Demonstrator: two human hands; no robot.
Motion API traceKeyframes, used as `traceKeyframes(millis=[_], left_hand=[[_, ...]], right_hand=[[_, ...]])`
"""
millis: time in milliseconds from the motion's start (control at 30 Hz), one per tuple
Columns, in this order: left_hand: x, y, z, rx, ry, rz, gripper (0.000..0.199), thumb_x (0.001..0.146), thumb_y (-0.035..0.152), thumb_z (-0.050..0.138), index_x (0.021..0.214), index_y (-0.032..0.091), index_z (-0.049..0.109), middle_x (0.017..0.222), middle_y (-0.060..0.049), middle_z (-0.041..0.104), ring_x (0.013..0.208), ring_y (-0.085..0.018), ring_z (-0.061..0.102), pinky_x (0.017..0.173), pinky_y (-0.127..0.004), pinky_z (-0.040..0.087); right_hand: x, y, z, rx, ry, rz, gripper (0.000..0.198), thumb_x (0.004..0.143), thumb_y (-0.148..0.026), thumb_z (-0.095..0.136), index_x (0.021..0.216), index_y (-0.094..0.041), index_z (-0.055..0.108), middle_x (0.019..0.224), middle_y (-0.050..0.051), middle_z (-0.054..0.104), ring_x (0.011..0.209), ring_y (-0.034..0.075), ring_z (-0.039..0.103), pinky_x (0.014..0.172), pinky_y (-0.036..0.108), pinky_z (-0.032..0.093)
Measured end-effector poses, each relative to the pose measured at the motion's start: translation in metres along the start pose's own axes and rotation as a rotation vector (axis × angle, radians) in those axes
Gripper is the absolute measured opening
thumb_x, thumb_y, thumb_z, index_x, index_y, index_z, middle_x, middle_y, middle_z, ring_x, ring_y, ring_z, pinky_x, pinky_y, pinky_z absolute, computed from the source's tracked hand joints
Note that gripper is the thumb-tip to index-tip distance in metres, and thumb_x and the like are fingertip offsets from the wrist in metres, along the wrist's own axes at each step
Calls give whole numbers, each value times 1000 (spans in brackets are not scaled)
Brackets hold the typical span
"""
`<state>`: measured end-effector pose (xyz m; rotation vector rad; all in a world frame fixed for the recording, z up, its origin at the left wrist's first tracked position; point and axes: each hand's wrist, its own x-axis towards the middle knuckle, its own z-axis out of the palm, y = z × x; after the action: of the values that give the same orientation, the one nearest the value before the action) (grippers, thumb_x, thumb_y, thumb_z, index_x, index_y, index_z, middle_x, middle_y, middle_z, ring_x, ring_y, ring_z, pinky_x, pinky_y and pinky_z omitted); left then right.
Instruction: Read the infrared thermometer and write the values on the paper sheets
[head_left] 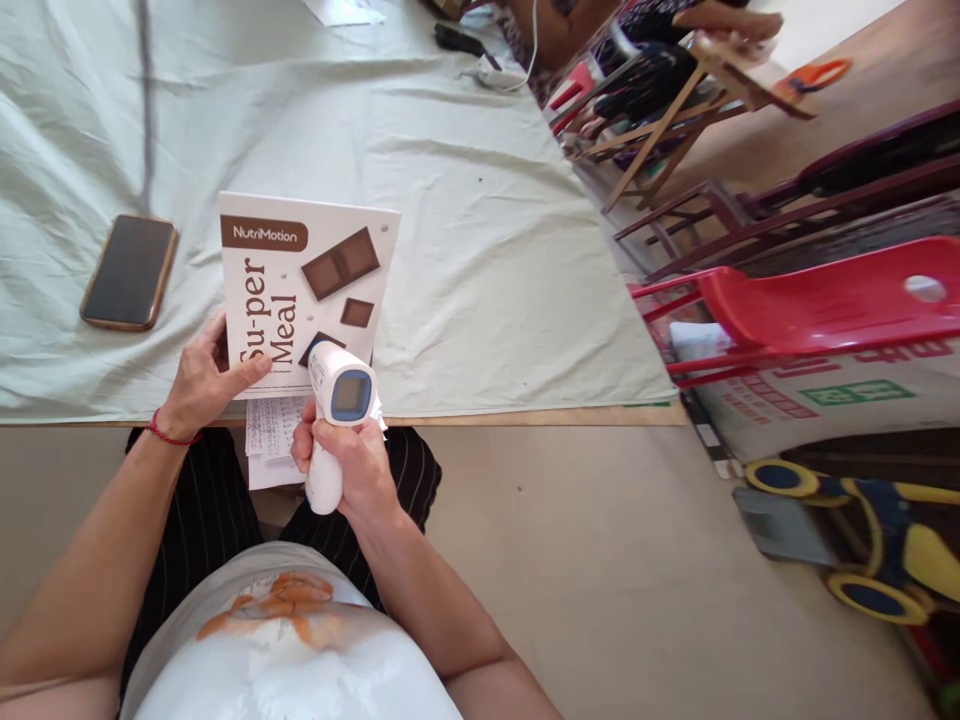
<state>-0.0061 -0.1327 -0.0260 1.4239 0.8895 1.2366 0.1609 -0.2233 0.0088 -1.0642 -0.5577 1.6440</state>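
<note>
My left hand (212,372) grips the lower left edge of a white and brown box (349,230) printed "NutriMotion Su-per Meal", thumb on its front face. The box is over the near part of the cloth-covered table. In my right hand (358,455) is a white infrared thermometer (328,480), fingers wrapped round its handle. Its small grey screen in a blue frame faces me, and its head overlaps the box's lower right corner. Below the box, printed paper sheets (271,445) stick out past the table edge above my lap. Whether a finger presses the trigger is hidden.
A phone (129,272) with a cable lies left on the pale green tablecloth (480,270). A white adapter (499,75) and dark object are at the far edge. To the right are a red plastic chair (832,300), folded wooden furniture and a yellow-blue wheeled toy (885,530).
</note>
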Motion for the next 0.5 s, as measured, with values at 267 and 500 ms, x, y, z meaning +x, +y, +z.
traceKeyframes(millis=[267, 500], left_hand=[[-1, 4, 1, 17, -2, -27, 58, 77, 52, 93, 116, 15, 69, 115, -13, 78, 106, -34, 77, 90, -41, 68], [0, -1, -1, 39, -3, -3, 59, 78, 56, 92, 115, 16, 70, 116, -13, 78, 105, -34, 77, 89, -42, 68]], right_hand=[[0, 1, 0, 23, 14, -1, 21, 59, -35, 76, 67, -21, 63, 47, -4, 61, 41, 10, 49, 46, 25, 33], [1, 0, 2, 24, 14, 0, 22, 58, -36, 76, 68, -21, 62, 47, -5, 60, 41, 9, 48, 47, 26, 35]])
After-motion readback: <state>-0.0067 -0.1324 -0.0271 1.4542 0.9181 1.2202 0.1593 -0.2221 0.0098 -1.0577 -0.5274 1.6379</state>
